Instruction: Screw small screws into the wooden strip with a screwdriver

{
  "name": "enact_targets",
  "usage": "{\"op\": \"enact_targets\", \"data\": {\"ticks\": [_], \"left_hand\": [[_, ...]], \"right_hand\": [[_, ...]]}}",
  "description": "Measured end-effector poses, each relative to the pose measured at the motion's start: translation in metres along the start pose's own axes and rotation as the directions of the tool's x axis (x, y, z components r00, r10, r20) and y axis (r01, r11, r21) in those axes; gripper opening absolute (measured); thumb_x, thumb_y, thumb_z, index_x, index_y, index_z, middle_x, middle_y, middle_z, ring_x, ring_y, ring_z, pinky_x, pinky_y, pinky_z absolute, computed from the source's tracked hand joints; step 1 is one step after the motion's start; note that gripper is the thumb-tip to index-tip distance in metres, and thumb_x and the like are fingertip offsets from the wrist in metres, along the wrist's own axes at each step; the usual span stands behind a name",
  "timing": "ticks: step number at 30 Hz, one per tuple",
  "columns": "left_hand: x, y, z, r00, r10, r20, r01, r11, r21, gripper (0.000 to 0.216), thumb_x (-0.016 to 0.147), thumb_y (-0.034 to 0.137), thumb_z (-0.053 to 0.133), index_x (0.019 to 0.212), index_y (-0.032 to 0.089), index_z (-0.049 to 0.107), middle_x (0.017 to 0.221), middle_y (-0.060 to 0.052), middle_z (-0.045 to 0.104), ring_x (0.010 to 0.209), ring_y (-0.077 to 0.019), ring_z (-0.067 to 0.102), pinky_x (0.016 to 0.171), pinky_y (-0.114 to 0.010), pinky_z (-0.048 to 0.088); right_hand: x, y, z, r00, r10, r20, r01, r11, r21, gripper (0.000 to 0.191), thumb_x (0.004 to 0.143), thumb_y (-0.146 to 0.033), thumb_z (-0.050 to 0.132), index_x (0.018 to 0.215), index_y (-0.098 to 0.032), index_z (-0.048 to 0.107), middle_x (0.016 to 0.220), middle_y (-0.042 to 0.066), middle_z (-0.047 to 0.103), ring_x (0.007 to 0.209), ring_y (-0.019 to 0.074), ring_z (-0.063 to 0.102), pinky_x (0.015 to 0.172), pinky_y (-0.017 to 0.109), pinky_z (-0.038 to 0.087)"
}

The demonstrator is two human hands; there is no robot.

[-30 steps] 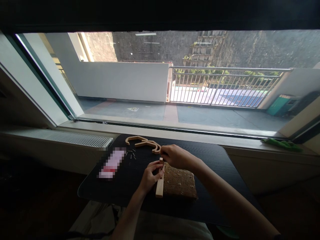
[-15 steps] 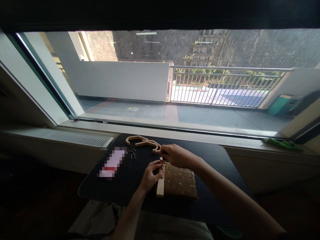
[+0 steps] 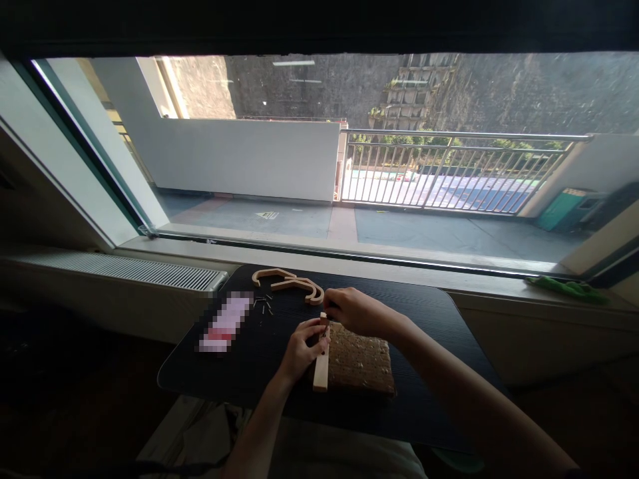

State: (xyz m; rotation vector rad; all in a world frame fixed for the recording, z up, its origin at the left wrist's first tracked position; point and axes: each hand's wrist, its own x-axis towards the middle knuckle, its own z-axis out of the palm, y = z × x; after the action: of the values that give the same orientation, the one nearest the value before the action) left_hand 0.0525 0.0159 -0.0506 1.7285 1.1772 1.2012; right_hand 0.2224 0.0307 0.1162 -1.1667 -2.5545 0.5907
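One rough brown block (image 3: 360, 358) borders a straight wooden bar (image 3: 321, 374) pinched by the left hand (image 3: 301, 349), right hand (image 3: 350, 310) curled, grasp unclear.

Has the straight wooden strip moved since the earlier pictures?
No; the straight wooden strip shows no visible shift in any direction against the black table.

This is an indoor room beside a wide window (image 3: 294, 159), but whether it belongs to a home, an office or a school, I cannot tell. A white radiator (image 3: 124, 269) stands under the long window sill (image 3: 249, 257), and a black table (image 3: 214, 379) is placed close to it. Behind the glass there is a paved walkway (image 3: 424, 229) with a triangular marking (image 3: 268, 215), a low white wall (image 3: 244, 159) and a metal railing (image 3: 436, 174), which suggest a larger building.
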Motion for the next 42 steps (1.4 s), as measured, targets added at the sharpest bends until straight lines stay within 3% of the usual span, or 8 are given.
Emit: {"op": "enact_targets", "data": {"ticks": [5, 10, 24, 31, 42], "left_hand": [[0.0, -0.002, 0.001, 1.0, -0.013, -0.001, 0.013, 1.0, 0.003, 0.022, 0.075, 0.026, 0.072, 0.096, 0.023, 0.077, 0.117, -0.009, 0.069, 0.113, -0.0251, 0.062, 0.102, -0.04, 0.049], [-0.001, -0.005, 0.002, 1.0, 0.0, -0.001, 0.0, 1.0, 0.005, 0.022, 0.076, 0.025, 0.071, 0.097, 0.023, 0.077, 0.118, -0.008, 0.068, 0.111, -0.0243, 0.062, 0.101, -0.04, 0.05], [0.002, 0.001, -0.003, 0.999, -0.013, 0.047, 0.014, 1.0, -0.026, 0.024, 0.071, 0.025, 0.076, 0.095, 0.023, 0.078, 0.119, -0.009, 0.07, 0.112, -0.0265, 0.064, 0.103, -0.04, 0.049], [0.005, 0.006, -0.007, 0.99, 0.025, 0.136, -0.021, 0.999, -0.027, 0.024, 0.076, 0.025, 0.071, 0.099, 0.022, 0.078, 0.12, -0.008, 0.07, 0.109, -0.0262, 0.067, 0.099, -0.037, 0.053], [0.001, 0.005, -0.004, 0.995, 0.072, 0.074, -0.074, 0.997, 0.027, 0.019, 0.076, 0.024, 0.071, 0.094, 0.022, 0.078, 0.115, -0.008, 0.071, 0.105, -0.0244, 0.068, 0.096, -0.035, 0.054]], "right_hand": [[0.002, 0.001, -0.003, 0.999, 0.018, 0.041, -0.016, 0.999, -0.05, 0.007, 0.085, -0.016, 0.056, 0.09, -0.015, 0.061, 0.079, 0.005, 0.066, 0.063, 0.0116, 0.053, 0.056, 0.022, 0.032], [0.006, 0.002, -0.005, 0.997, 0.026, 0.077, -0.022, 0.998, -0.061, 0.021, 0.081, -0.012, 0.054, 0.1, -0.014, 0.062, 0.091, 0.009, 0.069, 0.074, 0.0151, 0.058, 0.06, 0.022, 0.036], [0.006, 0.01, -0.01, 0.995, 0.007, 0.1, -0.004, 0.999, -0.032, 0.018, 0.083, -0.01, 0.051, 0.096, -0.015, 0.063, 0.086, 0.006, 0.069, 0.068, 0.0125, 0.056, 0.059, 0.022, 0.036], [0.007, 0.005, -0.01, 0.995, 0.009, 0.1, -0.005, 0.999, -0.037, 0.014, 0.084, -0.012, 0.053, 0.094, -0.014, 0.062, 0.084, 0.006, 0.068, 0.066, 0.0123, 0.055, 0.058, 0.021, 0.035], [0.008, 0.006, -0.005, 0.996, -0.005, 0.085, 0.01, 0.998, -0.059, 0.016, 0.082, -0.012, 0.054, 0.096, -0.015, 0.061, 0.083, 0.005, 0.067, 0.068, 0.0132, 0.054, 0.059, 0.022, 0.034]]}}
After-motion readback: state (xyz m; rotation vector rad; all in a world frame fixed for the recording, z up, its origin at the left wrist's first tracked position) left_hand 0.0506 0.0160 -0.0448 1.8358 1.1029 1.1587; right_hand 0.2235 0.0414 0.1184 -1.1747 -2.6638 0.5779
